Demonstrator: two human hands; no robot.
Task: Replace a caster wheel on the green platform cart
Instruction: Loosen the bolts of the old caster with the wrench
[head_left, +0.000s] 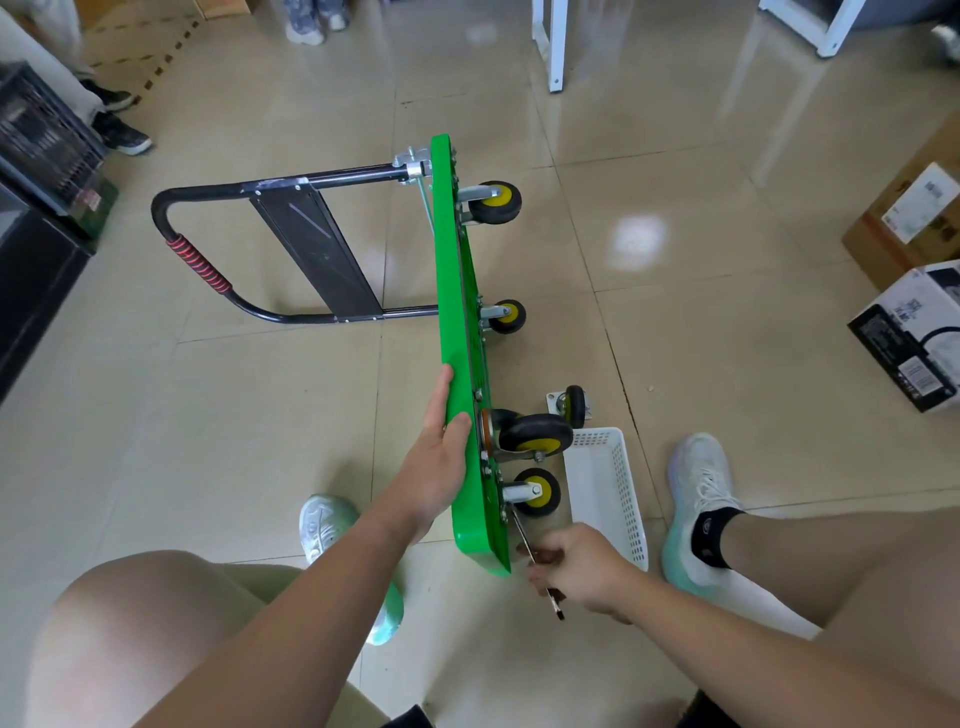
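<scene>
Two hands attend the cart (460, 291), which stands on edge on the floor, handle (208, 260) toward 9 o'clock, wheels toward 3 o'clock. Left hand (441, 452) rests flat against it, fingers straight. Right hand (576, 566), at 5 o'clock, curls its fingers around a thin tool (521, 530) by the nearest wheel (535, 491). A loose wheel (571, 408) lies beside the white basket (626, 493).

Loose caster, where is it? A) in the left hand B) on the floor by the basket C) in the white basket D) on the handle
B: the loose caster lies on the floor just beyond the far end of the white basket, outside it.
</scene>
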